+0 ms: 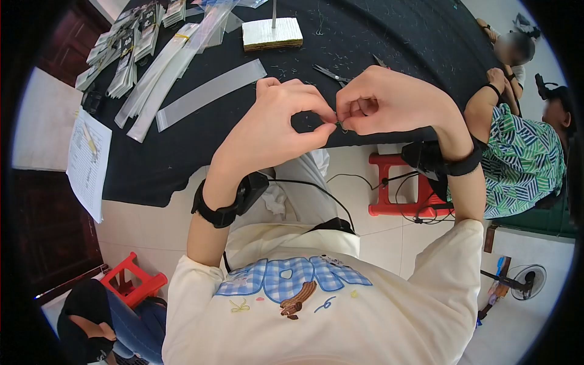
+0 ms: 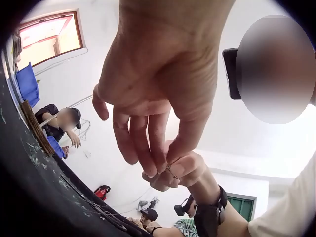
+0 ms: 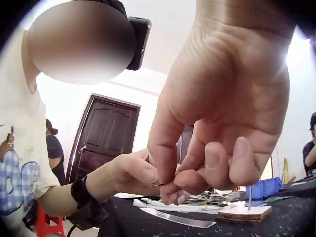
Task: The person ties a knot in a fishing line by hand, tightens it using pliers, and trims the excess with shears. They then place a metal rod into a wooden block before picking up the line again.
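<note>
Both hands meet above the front edge of the black-covered table (image 1: pixel 243 109). Thumb and forefinger of the left hand (image 1: pixel 274 121) pinch one side of a tiny green thread-like piece (image 1: pixel 340 126). From the other side, the right hand (image 1: pixel 395 100) pinches the same piece, its remaining fingers curled in. In the left wrist view a thin loop (image 2: pixel 171 170) shows at the fingertips; most of it is hidden by them. Just beyond the right hand lie small scissors (image 1: pixel 330 74).
A flat clear strip (image 1: pixel 213 94) lies left of the hands. Behind it are plastic sleeves (image 1: pixel 158 79) and bundled cards (image 1: pixel 125 61). A white-topped block (image 1: pixel 272 34) bears an upright rod. Thread scraps litter the cloth. A red stool (image 1: pixel 380 182) and cables are below; people sit at right.
</note>
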`<state>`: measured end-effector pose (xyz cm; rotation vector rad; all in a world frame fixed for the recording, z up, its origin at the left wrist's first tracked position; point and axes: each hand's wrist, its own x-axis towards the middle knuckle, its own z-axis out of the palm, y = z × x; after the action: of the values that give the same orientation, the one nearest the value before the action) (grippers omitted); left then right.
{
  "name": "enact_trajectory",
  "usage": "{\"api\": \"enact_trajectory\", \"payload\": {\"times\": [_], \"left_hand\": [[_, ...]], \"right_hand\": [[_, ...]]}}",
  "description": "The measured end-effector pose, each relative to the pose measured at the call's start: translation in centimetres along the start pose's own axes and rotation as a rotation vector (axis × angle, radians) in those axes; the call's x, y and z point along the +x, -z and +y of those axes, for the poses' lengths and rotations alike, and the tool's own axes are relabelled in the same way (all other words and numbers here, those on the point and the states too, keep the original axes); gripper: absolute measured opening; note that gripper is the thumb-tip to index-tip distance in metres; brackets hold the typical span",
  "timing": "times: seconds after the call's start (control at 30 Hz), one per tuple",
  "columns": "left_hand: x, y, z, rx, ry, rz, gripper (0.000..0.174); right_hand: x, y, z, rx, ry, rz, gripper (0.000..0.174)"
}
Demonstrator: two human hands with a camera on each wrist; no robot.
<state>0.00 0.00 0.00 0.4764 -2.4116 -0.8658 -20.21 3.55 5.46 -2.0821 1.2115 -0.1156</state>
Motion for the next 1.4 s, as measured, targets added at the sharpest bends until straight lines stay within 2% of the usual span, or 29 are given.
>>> {"api": "enact_trajectory", "payload": {"times": [0.3,0.37,0.4,0.47,0.5,0.57,0.6,0.7,0.77,0.8,0.87,0.93,0.97,1.03,1.07,1.13,1.17,1.23,1.27,1.3,1.37,1.4], "left_hand": [[0.1,-0.3,-0.7,-0.023,0.028,-0.011,0.008],[-0.1,-0.6,-1.5,-0.384,0.082,-0.01,0.006],[-0.3,-0.4,-1.5,-0.385,0.082,-0.01,0.006],[-0.8,0.1,-1.4,-0.793,0.223,-0.108,0.016],[-1.0,0.5,-1.7,-0.791,0.223,-0.108,0.016],[-1.4,1.3,-2.4,-0.795,0.158,-0.176,0.027],[-1.5,1.6,-2.0,-0.783,0.179,-0.15,0.035],[-2.5,2.5,-3.1,-0.845,0.184,-0.104,0.035],[-2.8,2.5,-3.1,-0.839,0.199,-0.071,0.036],[-2.8,2.5,-3.0,-0.819,0.235,-0.078,0.035],[-2.8,2.2,-3.3,-0.795,0.269,-0.08,0.035],[-2.7,1.3,-4.0,-1.026,0.079,0.001,0.027],[-2.8,1.0,-3.9,-1.025,0.078,0.0,0.027],[-2.8,0.6,-3.6,-1.283,0.082,0.111,0.025],[-2.7,0.3,-3.6,-1.281,0.08,0.113,0.025],[-2.5,0.0,-3.8,-1.526,-0.014,0.028,0.034],[-2.6,-0.1,-3.8,-1.524,-0.014,0.029,0.034],[-2.7,-0.4,-3.7,-1.713,-0.046,-0.157,0.04],[-2.9,-0.8,-3.4,-1.759,-0.015,-0.172,0.042],[-3.2,-1.2,-3.6,-1.761,-0.013,-0.171,0.042],[-3.6,-1.8,-3.9,-1.916,-0.115,-0.398,0.041],[-3.7,-2.0,-3.6,-1.95,-0.119,-0.434,0.038]], "right_hand": [[0.0,-0.3,0.2,0.016,0.02,-0.002,0.011],[-0.3,-0.3,0.5,0.02,0.042,0.023,0.011],[-0.5,-0.3,0.6,0.021,0.042,0.023,0.011],[-0.8,-0.3,0.8,-0.007,-0.022,0.067,0.012],[-1.0,-0.1,1.0,-0.008,-0.021,0.068,0.012],[-1.6,0.2,1.4,-0.042,-0.086,0.113,0.011],[-1.8,0.5,1.7,-0.045,-0.083,0.115,0.011],[-2.7,1.3,3.0,-0.13,-0.089,0.17,0.011],[-3.2,1.8,3.5,0.015,-0.149,0.213,0.011],[-3.4,2.0,3.5,0.105,-0.121,0.209,0.012],[-3.6,2.6,3.5,0.087,-0.165,0.181,0.011],[-3.5,2.6,3.6,0.073,-0.21,0.154,0.01],[-3.4,2.3,3.6,0.106,-0.189,0.174,0.01],[-3.2,2.0,3.6,0.135,-0.166,0.195,0.01],[-3.0,1.9,3.4,0.128,-0.177,0.181,0.011],[-2.5,1.7,3.7,0.119,-0.187,0.17,0.013],[-2.3,1.7,3.7,0.119,-0.184,0.169,0.013],[-1.9,1.8,3.6,0.127,-0.165,0.141,0.01],[-1.7,1.8,3.7,0.128,-0.165,0.14,0.01],[-1.4,1.8,3.9,0.1,-0.144,0.145,0.01],[-1.0,1.5,4.0,0.075,-0.124,0.149,0.011],[-0.7,1.3,4.0,0.087,-0.136,0.114,0.011]]}}
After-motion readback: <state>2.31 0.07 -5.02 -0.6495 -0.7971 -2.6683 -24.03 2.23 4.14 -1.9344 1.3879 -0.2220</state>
